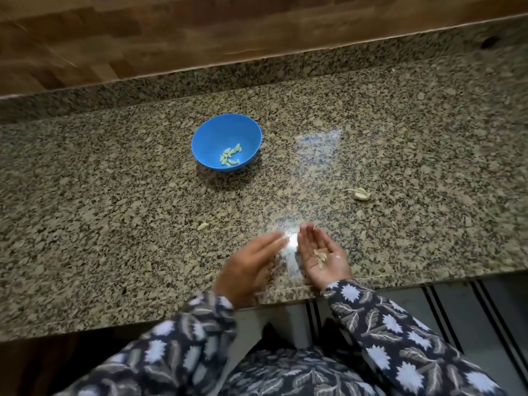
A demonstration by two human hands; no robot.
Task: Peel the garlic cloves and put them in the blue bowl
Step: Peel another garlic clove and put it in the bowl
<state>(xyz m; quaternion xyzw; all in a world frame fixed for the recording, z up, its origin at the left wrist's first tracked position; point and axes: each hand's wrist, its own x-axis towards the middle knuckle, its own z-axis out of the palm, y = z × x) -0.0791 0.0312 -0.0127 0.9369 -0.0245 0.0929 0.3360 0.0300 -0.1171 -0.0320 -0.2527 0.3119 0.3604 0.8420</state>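
A blue bowl (205, 138) stands on the granite counter at mid distance, with several peeled garlic cloves (231, 156) lying in its bottom. Near the counter's front edge my right hand (324, 257) is held palm up with straight fingers, and bits of garlic and skin (320, 257) rest on the palm. My left hand (251, 262) lies just left of it, fingers straight and a little blurred, its tips close to the right hand's fingers. One small clove piece (203, 226) sits on the counter to the left of my hands.
A garlic remnant with papery skin (360, 193) lies on the counter to the right. A raised granite ledge and a wooden wall (143, 38) run along the back. The counter's front edge (285, 295) is right under my wrists.
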